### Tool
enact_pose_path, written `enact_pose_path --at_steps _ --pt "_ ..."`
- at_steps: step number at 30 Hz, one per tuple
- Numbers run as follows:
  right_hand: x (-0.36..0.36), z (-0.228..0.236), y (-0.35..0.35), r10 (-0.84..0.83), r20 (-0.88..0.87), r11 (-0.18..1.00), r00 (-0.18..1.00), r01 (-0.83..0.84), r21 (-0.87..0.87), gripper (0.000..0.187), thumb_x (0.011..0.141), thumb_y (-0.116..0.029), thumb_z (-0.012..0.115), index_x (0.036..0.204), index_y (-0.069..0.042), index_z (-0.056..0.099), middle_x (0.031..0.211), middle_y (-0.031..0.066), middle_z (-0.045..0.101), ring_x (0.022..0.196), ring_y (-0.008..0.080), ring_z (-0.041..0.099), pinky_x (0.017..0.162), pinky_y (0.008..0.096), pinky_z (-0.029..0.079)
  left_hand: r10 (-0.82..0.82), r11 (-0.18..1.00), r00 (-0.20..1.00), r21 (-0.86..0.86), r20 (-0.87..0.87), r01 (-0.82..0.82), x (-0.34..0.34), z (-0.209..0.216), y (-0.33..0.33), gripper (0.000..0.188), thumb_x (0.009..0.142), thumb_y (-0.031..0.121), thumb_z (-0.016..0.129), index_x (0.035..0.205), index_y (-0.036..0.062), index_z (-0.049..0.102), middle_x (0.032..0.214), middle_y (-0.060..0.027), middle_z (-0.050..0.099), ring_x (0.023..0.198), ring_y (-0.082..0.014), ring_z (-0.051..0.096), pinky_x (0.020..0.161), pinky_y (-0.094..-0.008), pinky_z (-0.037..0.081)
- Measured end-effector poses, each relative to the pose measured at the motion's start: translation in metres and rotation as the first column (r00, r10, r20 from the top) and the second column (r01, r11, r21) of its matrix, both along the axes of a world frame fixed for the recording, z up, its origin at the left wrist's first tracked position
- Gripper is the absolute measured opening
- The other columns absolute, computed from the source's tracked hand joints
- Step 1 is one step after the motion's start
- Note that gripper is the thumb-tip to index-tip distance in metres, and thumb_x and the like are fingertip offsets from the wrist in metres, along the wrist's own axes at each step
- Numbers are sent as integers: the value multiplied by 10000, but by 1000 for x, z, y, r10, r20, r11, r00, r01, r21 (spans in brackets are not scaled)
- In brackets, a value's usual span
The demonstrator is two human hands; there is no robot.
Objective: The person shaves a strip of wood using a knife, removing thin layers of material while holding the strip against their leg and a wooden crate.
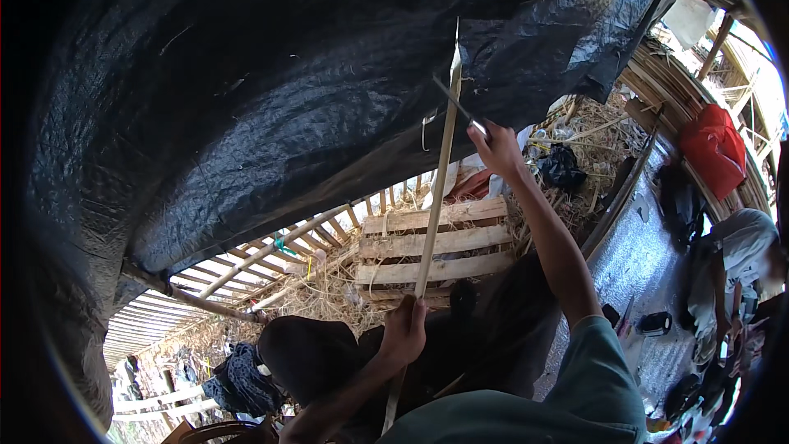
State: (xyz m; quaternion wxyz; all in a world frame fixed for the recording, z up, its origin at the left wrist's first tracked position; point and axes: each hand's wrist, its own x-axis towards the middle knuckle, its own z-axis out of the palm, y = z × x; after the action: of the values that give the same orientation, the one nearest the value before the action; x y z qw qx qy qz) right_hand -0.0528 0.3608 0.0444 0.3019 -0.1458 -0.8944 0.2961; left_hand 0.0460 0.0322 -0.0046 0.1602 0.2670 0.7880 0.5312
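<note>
My left hand [403, 330] is closed around a long, pale bamboo strip [436, 218] near my knees. The strip rises away from me to a thin, pointed far end, and its lower end runs down past my forearm. In my right hand [498, 150], arm stretched forward, I grip a knife [454, 100]. Its narrow blade slants across the strip close to the far end; whether it touches the strip I cannot tell. A small curled shaving hangs just left of the strip there.
A big black plastic sheet [312, 107] hangs over the far side. Below it lie a slatted wooden pallet [436, 240] and straw-like scraps. To the right are a red bag [713, 148], a silvery mat [629, 279] and a seated person [731, 271]. Bamboo slats [156, 321] form the left side.
</note>
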Motion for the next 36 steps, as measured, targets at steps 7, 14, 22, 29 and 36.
enact_pose_path --at_steps 7,14,22,29,36 --pt "7 4 32 21 -63 963 998 -4 268 496 784 -521 548 840 -32 610 481 156 521 528 364 581 472 393 435 -84 994 996 -67 -28 82 11 -3 -2 307 933 233 339 783 -9 455 558 -186 467 506 -371 505 460 -420 371" --pt "36 13 27 70 64 978 996 -81 194 459 734 -500 622 791 -44 608 515 141 547 542 337 593 497 392 446 -88 994 996 -59 -32 86 16 -3 -9 278 929 206 336 783 -2 449 534 -170 450 476 -349 495 436 -406 362" --pt "18 26 20 -216 70 969 974 204 142 493 764 -535 573 815 -46 616 601 171 591 643 380 597 562 432 472 -93 994 990 -40 105 98 22 -18 -17 297 936 225 334 756 15 441 490 -136 427 434 -299 485 413 -379 347" --pt "35 9 13 149 94 958 984 -167 231 398 778 -448 595 841 -56 620 542 127 560 556 335 588 511 390 448 -79 992 969 117 236 53 16 -18 -15 369 966 301 268 698 74 383 462 10 331 356 -79 344 345 -239 270" --pt "43 9 -29 399 112 901 910 -412 136 401 790 -416 591 890 -29 616 628 148 591 608 311 605 543 378 457 -227 961 817 256 530 102 -5 2 -15 525 937 487 225 706 54 412 434 -2 340 315 -91 348 316 -223 284"
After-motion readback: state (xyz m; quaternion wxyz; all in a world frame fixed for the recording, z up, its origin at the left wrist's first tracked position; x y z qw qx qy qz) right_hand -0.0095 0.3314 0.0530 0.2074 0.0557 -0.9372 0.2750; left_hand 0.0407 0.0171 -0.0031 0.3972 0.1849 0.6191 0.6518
